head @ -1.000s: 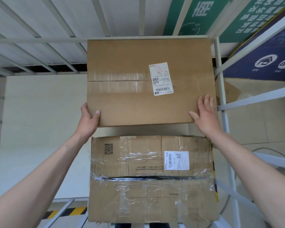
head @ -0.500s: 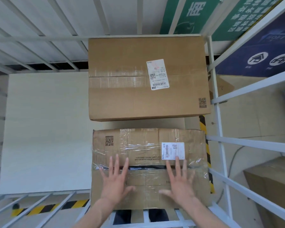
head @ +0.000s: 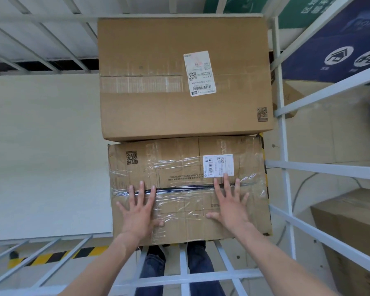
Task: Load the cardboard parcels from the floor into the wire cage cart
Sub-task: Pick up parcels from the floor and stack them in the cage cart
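Two cardboard parcels lie inside the white wire cage cart (head: pixel 283 146), along its right side. The far parcel (head: pixel 158 112) is plain brown with a white label and its near edge overlaps the near one. The near parcel (head: pixel 179 167) is worn, wrapped in clear film, with a label at its right. My left hand (head: pixel 138 212) lies flat on its near left part, fingers spread. My right hand (head: pixel 231 206) lies flat on its near right part, fingers spread, fingertips at the label's lower edge.
A pale board (head: pixel 47 157) covers the cart floor left of the parcels. Another cardboard box (head: pixel 350 238) stands outside the cage at lower right. Yellow-black floor tape (head: pixel 51 257) runs below the near rails. Blue and green signs (head: pixel 340 39) are beyond the far right corner.
Both hands left the far parcel and came down flat onto the near parcel. The near parcel has slid away from me until it touches the far one.
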Demonstrator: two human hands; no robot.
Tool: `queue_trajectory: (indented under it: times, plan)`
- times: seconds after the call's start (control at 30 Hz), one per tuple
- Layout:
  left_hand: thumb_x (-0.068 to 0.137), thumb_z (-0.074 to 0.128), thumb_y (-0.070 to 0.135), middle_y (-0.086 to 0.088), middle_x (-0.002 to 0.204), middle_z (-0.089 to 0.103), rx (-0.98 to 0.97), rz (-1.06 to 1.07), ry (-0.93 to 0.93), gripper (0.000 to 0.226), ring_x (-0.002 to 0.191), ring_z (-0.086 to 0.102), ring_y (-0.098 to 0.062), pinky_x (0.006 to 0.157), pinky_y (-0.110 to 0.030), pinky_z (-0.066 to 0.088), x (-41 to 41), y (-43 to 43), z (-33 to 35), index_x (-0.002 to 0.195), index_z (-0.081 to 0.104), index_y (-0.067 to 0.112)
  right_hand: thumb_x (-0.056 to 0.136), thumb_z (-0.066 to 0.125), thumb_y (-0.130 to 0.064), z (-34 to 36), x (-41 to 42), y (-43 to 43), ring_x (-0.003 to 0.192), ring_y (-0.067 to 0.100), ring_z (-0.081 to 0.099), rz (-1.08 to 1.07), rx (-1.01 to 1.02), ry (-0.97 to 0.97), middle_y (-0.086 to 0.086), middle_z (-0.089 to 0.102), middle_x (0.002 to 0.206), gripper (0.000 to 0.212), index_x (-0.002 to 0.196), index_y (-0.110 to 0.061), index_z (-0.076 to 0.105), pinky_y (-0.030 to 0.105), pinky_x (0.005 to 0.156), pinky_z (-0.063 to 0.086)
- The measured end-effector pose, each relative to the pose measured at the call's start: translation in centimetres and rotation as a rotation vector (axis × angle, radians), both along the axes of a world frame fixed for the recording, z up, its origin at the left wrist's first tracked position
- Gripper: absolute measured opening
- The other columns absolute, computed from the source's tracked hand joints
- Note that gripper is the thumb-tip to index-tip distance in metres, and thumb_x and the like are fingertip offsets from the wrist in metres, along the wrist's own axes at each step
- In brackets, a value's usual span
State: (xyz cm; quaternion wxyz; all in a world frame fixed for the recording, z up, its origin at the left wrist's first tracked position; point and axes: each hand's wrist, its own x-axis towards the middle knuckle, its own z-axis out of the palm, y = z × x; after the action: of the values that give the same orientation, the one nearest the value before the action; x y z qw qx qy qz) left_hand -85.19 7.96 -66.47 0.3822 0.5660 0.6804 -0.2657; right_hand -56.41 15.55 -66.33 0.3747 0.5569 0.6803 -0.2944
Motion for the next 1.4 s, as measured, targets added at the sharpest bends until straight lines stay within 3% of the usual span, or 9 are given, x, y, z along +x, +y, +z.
queue_trajectory:
  times: [0.17,0.27,0.37,0.53,0.77,0.87,1.0,1.2,1.4]
  plan:
    - [0.078,0.052,0.077,-0.008,0.153,-0.043,0.054,-0.023,0.009,0.117,0.141,-0.035,-0.039,0.114,-0.072,0.01,0.0,0.4,2.4,0.147,-0.033,0.037,0.086,0.052,-0.072,3.1,0.1,0.3,0.146,0.044,-0.027,0.026,0.04,0.047,0.004,-0.05,0.151,0.112,0.15,-0.035,-0.033,0.067,0.118,0.011]
    - [0.081,0.051,0.077,-0.005,0.157,-0.037,0.091,-0.055,0.014,0.114,0.144,-0.03,-0.036,0.114,-0.07,0.009,0.7,1.5,6.2,0.143,-0.037,0.04,0.089,0.05,-0.071,7.1,-0.2,0.9,0.148,0.043,-0.023,0.027,0.075,0.074,0.006,-0.042,0.156,0.107,0.152,-0.033,-0.028,0.065,0.118,0.016]
    - [0.081,0.049,0.078,-0.003,0.159,-0.032,0.147,-0.058,0.009,0.11,0.148,-0.024,-0.035,0.115,-0.069,0.009,1.9,2.9,12.2,0.143,-0.034,0.04,0.089,0.048,-0.071,12.9,-0.9,1.6,0.149,0.042,-0.021,-0.005,0.093,0.108,0.007,-0.038,0.157,0.106,0.149,-0.032,-0.031,0.063,0.12,0.013]
    - [0.085,0.053,0.071,-0.001,0.167,-0.016,0.235,-0.001,-0.027,0.102,0.153,-0.013,-0.031,0.116,-0.068,0.015,4.2,4.1,24.0,0.157,-0.011,0.038,0.089,0.05,-0.07,24.4,-1.4,1.2,0.147,0.041,-0.023,-0.026,0.159,0.163,0.007,-0.035,0.159,0.107,0.144,-0.032,-0.035,0.063,0.118,0.008]
    - [0.083,0.044,0.079,0.003,0.167,-0.014,0.308,-0.06,-0.12,0.097,0.153,-0.012,-0.026,0.118,-0.066,0.011,7.9,2.3,37.7,0.156,-0.009,0.042,0.091,0.045,-0.071,38.8,0.2,-2.9,0.15,0.039,-0.019,-0.073,0.309,0.17,0.01,-0.032,0.16,0.105,0.148,-0.03,-0.032,0.06,0.121,0.001]
    - [0.076,0.03,0.088,0.004,0.165,-0.019,0.405,-0.112,-0.191,0.097,0.153,-0.015,-0.025,0.118,-0.063,0.009,9.2,0.9,41.9,0.151,-0.014,0.046,0.085,0.036,-0.081,43.5,2.0,-5.8,0.149,0.038,-0.022,-0.117,0.427,0.173,0.01,-0.034,0.158,0.109,0.142,-0.03,-0.042,0.058,0.121,-0.002]
    - [0.073,0.025,0.089,0.005,0.166,-0.017,0.487,-0.244,-0.291,0.1,0.153,-0.016,-0.024,0.12,-0.06,0.004,12.5,0.1,46.6,0.156,-0.006,0.043,0.077,0.02,-0.088,48.0,6.7,-10.5,0.149,0.035,-0.024,-0.277,0.566,0.152,0.006,-0.032,0.16,0.106,0.14,-0.035,-0.046,0.056,0.119,-0.005]
    - [0.084,0.045,0.078,0.003,0.168,-0.007,0.555,-0.434,-0.478,0.094,0.154,-0.009,-0.024,0.119,-0.06,0.008,21.8,-0.3,52.0,0.159,0.003,0.039,0.087,0.043,-0.077,52.1,15.9,-19.6,0.151,0.033,-0.02,-0.688,0.691,0.071,0.004,-0.032,0.162,0.108,0.142,-0.038,-0.042,0.055,0.121,0.0]
    - [0.074,0.031,0.089,0.002,0.168,-0.003,0.526,-0.705,-0.645,0.101,0.154,-0.008,-0.021,0.12,-0.06,0.011,35.3,-3.9,54.7,0.158,0.004,0.04,0.089,0.043,-0.075,54.0,23.2,-31.0,0.154,0.029,-0.013,-1.149,0.779,-0.022,0.0,-0.023,0.165,0.1,0.154,-0.036,-0.022,0.05,0.123,0.01]
